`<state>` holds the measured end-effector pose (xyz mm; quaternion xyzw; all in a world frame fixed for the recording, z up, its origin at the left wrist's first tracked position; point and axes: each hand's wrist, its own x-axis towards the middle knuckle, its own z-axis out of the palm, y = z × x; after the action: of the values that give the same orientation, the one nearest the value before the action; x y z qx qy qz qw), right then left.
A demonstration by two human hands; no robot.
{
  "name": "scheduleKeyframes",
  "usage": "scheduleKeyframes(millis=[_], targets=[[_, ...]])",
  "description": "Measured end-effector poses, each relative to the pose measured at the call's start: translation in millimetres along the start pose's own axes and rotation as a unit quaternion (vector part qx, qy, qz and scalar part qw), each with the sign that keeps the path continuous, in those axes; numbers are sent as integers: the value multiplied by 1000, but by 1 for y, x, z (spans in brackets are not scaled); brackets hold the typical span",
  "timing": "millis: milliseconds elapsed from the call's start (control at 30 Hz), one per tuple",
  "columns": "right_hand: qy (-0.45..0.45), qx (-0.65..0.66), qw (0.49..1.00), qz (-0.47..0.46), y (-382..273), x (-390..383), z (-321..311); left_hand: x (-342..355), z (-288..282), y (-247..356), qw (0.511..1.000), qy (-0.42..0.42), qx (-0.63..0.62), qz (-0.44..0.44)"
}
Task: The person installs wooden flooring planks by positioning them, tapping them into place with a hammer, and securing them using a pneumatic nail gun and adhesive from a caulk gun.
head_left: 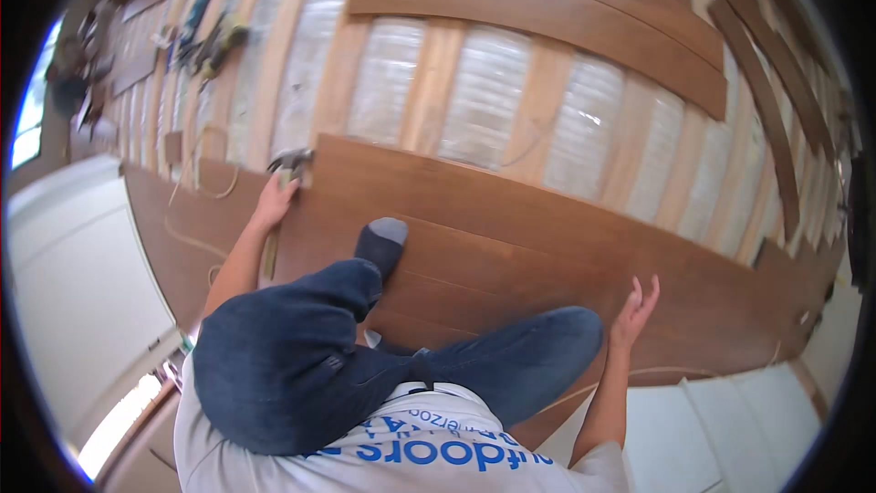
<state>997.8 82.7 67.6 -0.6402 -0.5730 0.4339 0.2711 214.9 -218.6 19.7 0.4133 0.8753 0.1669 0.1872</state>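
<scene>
My left hand (274, 202) is closed round a hammer (290, 161) near its head, and the wooden handle runs back below my fist toward my knee. The hammer head is beside the end of a brown floor plank (438, 184), at the edge of the laid flooring. Whether it touches the plank I cannot tell. My right hand (635, 312) is raised over the laid planks on the right, fingers apart, holding nothing. Between my hands, my sock-covered foot (382, 242) rests on the flooring.
Beyond the laid edge, pale wooden joists (540, 100) alternate with shiny wrapped insulation (485, 96). Loose brown planks (511, 0) lie across them. Power tools (214, 41) stand at the far left, a cable (196, 242) trails nearby, and white panels (87, 260) are at the left.
</scene>
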Motion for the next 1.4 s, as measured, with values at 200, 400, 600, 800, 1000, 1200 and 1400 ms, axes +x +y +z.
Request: scheduleKeyframes(millis=[200, 400, 600, 800, 1000, 1200, 1400], targets=[[-120, -255, 958, -57, -57, -86, 1, -17, -15, 52, 964, -32, -101, -242], [-57, -479, 862, -155, -125, -139, 9, 24, -21, 44, 977, 15, -101, -185], [-67, -485, 872, -16, -127, -158, 16, 116, -23, 22, 985, 19, -80, -154], [-22, -557, 824, 100, -124, -129, 48, 182, -43, 20, 992, 27, -26, -124], [-41, -460, 869, 180, -108, -97, 54, 290, -134, -64, 957, 168, 169, -163], [-111, -662, 727, 144, -174, -90, 99, 336, -133, -141, 941, 31, 261, -215], [-167, -412, 889, -110, -242, -54, 212, 323, -184, -117, 984, -7, 128, -124]])
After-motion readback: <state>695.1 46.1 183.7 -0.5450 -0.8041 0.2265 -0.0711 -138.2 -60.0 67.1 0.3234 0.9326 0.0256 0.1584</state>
